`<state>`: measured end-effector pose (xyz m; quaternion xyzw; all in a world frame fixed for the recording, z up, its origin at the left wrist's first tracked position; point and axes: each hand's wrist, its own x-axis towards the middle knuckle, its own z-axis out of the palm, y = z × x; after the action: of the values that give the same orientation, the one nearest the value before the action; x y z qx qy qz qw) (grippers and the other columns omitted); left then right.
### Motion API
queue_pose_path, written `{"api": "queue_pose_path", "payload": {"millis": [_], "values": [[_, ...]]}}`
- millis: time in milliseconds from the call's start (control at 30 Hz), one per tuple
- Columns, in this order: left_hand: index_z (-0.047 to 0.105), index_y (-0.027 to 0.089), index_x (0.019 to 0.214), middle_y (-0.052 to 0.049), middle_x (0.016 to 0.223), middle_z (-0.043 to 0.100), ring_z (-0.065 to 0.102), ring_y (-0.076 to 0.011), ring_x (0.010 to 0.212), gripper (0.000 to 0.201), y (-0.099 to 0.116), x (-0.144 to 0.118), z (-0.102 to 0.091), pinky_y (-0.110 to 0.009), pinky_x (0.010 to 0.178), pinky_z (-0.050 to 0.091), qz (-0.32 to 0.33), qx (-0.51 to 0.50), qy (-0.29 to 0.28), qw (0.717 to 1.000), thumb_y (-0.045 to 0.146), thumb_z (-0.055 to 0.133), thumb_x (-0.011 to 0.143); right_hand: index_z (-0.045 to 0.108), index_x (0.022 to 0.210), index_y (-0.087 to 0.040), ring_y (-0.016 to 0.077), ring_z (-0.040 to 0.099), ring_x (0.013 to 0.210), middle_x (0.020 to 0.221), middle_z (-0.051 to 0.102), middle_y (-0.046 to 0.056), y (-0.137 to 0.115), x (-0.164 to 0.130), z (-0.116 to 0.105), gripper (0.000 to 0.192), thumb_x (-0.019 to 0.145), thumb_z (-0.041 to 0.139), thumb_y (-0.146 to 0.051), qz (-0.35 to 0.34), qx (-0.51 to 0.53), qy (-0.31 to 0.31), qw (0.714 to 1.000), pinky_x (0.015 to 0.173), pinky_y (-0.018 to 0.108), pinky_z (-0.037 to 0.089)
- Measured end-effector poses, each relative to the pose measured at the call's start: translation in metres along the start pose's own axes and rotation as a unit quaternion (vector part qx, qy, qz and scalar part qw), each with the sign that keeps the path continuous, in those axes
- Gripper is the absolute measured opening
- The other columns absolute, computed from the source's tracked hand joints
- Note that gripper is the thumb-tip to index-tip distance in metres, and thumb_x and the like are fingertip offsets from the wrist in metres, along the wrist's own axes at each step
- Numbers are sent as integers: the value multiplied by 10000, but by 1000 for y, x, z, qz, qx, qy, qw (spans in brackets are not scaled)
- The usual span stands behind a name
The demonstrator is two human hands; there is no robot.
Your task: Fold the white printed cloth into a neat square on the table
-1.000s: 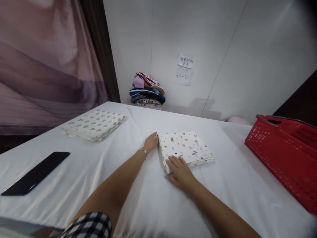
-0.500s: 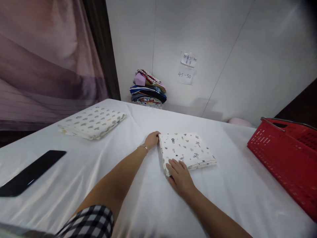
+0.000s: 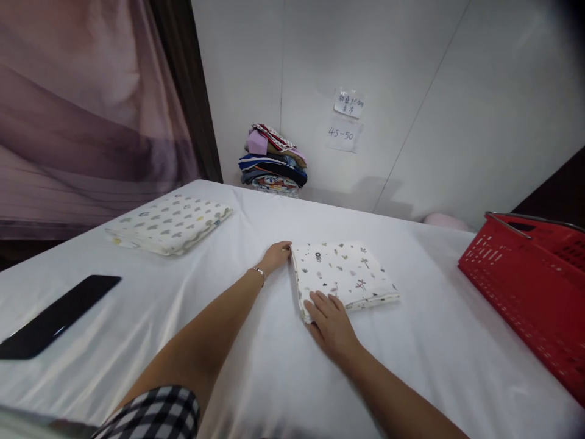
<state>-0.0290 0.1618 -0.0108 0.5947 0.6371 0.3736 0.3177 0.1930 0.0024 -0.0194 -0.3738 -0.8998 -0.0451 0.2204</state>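
Note:
A folded white cloth (image 3: 340, 268) printed with small palm trees and animals lies on the white-covered table (image 3: 256, 366). At its far left corner, my left hand (image 3: 276, 256) has its fingertips closed on the cloth's edge. My right hand (image 3: 333, 323) rests on the near left corner, fingers stretched out flat on the top layer. Its thumb lies beside the cloth's edge, partly hidden. Farther left sits another folded white cloth (image 3: 176, 222) with grey cloud-like shapes.
A red plastic basket (image 3: 525, 299) with a metal handle stands at the right. On the left lies a flat black panel (image 3: 57, 317). Several folded fabrics form a stack (image 3: 274, 161) behind the table by the wall, where paper notes (image 3: 345, 134) hang. A purple curtain (image 3: 91, 122) hangs at the left.
My left hand has shifted very slightly left at the cloth's corner. My right hand and the cloth are almost unchanged; the view has tilted a little.

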Motion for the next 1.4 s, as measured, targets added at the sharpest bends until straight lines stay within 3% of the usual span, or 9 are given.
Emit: {"api": "queue_pose_path", "payload": {"millis": [133, 267, 467, 567, 733, 867, 933, 1167, 1400], "values": [[523, 172, 1231, -78, 1227, 590, 623, -146, 919, 421, -4, -23, 4, -236, 808, 475, -16, -32, 38, 999, 228, 487, 815, 488, 1270, -204, 248, 416, 1238, 1321, 506, 104, 0, 0, -1, 407, 864, 482, -229, 5, 9, -10, 1000, 1013, 446, 295], [526, 174, 1165, -87, 1123, 631, 635, -125, 741, 387, 5, -58, 10, -236, 676, 495, -60, -59, 50, 995, 388, 483, 846, 476, 1288, -205, 251, 410, 1244, 1323, 502, 110, 2, 0, -2, 421, 868, 472, -236, 3, 18, -9, 1000, 1010, 454, 305], [459, 174, 1153, -64, 965, 660, 607, -114, 607, 480, 30, -104, 22, -206, 482, 436, -123, -62, -28, 990, 432, 592, 770, 473, 1298, -184, 256, 411, 1247, 1333, 492, 120, 3, 2, -8, 453, 863, 499, -310, -11, 45, -20, 999, 1003, 452, 327], [454, 171, 1152, -68, 968, 658, 612, -125, 636, 487, 35, -114, 26, -214, 503, 436, -121, -35, -34, 991, 413, 606, 758, 507, 1271, -202, 229, 439, 1231, 1280, 548, 99, 19, 1, -16, 403, 891, 458, -328, -4, 68, 23, 997, 1018, 447, 318], [439, 178, 1179, -73, 988, 656, 627, -155, 732, 508, 37, -124, 27, -238, 596, 443, -97, 0, -23, 995, 438, 588, 769, 607, 1153, -159, 245, 468, 1199, 1221, 587, 119, 86, -15, -35, 383, 890, 420, -365, 181, 37, 142, 972, 1024, 456, 313], [447, 183, 1160, -53, 927, 669, 630, -176, 777, 495, 38, -128, 28, -255, 643, 438, -78, 30, -17, 996, 450, 587, 768, 571, 1197, -110, 259, 472, 1187, 1270, 542, 143, 136, -37, -42, 508, 857, 407, -450, 393, 59, 97, 912, 1002, 405, 355], [452, 183, 1141, -49, 900, 672, 629, -176, 769, 482, 38, -129, 29, -255, 643, 435, -74, 35, -15, 997, 447, 594, 763, 545, 1228, -106, 271, 474, 1184, 1281, 532, 147, 148, -42, -43, 542, 833, 433, -461, 449, 83, 65, 887, 999, 403, 354], [470, 196, 1084, -44, 892, 673, 617, -135, 634, 428, 32, -121, 23, -226, 543, 431, -112, -18, -10, 994, 421, 615, 750, 589, 1194, -187, 263, 578, 1018, 1164, 613, 108, 155, -44, -50, 565, 687, 607, -434, 517, 207, 53, 829, 859, 360, 446], [543, 187, 760, -7, 622, 612, 567, -113, 520, 269, 31, -117, 13, -197, 434, 393, -104, -48, -23, 993, 421, 448, 853, 608, 1168, -183, 216, 611, 824, 976, 655, 85, 163, -51, -61, 602, 636, 655, -461, 555, 223, 57, 800, 727, 322, 481]]}}
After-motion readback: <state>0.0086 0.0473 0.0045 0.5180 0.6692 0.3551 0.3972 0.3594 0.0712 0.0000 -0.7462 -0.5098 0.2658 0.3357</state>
